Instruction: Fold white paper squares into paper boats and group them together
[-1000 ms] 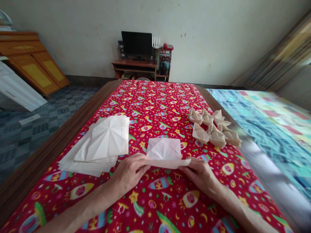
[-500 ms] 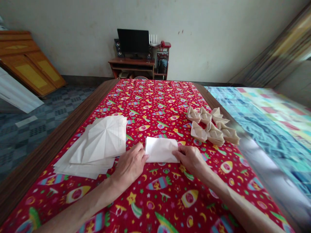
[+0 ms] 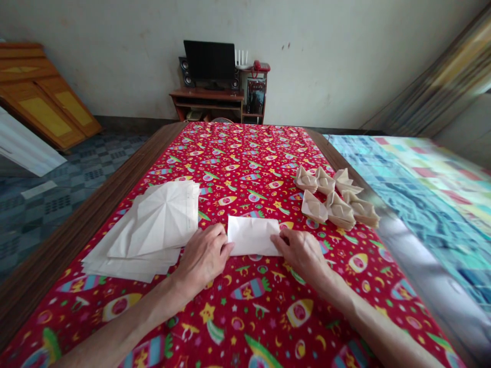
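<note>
A white sheet of paper [image 3: 253, 236], folded into a rectangle, lies in front of me on the red patterned cloth [image 3: 245, 312]. My left hand [image 3: 207, 253] pinches its left edge between thumb and curled fingers. At the opposite edge, my right hand [image 3: 301, 250] grips the paper the same way, thumb on top. Just left of my left hand rests a stack of creased paper sheets [image 3: 153, 225], the top one marked with radiating folds. The fingertips under the paper's edges are hidden.
Several folded paper boat-like shapes [image 3: 332, 199] sit in two rows to the right. Beyond the table's far end stands a desk [image 3: 207, 96] with a monitor [image 3: 210, 62]. A bed with a patterned sheet [image 3: 406, 204] adjoins the table's right side.
The folded paper and both hands stay nearly in place, with the hands shifting very slightly. The whole view has tilted a little.
</note>
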The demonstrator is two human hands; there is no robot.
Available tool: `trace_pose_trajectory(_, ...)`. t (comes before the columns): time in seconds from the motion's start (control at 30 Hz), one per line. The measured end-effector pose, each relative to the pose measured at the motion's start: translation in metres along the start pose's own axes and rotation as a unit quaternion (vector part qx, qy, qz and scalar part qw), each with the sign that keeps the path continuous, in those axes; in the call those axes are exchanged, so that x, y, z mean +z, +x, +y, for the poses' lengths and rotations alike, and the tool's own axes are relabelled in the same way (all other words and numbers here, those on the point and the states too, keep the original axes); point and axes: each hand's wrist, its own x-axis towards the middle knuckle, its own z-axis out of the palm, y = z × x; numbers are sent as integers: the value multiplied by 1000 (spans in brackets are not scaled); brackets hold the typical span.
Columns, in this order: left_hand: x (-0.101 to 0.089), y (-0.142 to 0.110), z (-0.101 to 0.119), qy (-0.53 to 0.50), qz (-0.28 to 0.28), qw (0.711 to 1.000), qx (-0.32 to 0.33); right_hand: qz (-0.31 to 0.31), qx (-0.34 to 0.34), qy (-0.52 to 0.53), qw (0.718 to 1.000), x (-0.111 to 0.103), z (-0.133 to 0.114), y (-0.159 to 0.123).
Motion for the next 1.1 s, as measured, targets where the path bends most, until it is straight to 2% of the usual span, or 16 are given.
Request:
trace_pose_trajectory(0.2,-3,2,3,26,0,1000,10,15,-25,-32,999,-1,-1,-4)
trace_pose_trajectory(0.43,-1,4,-1,19,-42,999,4,43,-40,-44,997,4,3,-4)
trace_pose_trajectory(0.7,-3,8,-5,-18,-66,997,-19,12,-37,-39,998,3,4,0)
trace_pose_trajectory(0.77,0,7,-8,-44,-55,997,-36,8,-34,-39,999,2,3,0)
trace_pose_trajectory(0.87,7,6,-12,-58,12,997,-49,-3,-30,-37,999,-1,1,0)
trace_pose_trajectory(0.97,10,5,-11,-72,81,994,11,-17,-23,-32,999,-3,0,1)
trace_pose_trajectory(1.03,9,4,-7,-88,82,988,99,-22,-18,-28,999,-4,-1,1)
trace_pose_trajectory(1.1,8,3,1,-97,55,977,181,-24,-16,-22,999,-3,0,1)
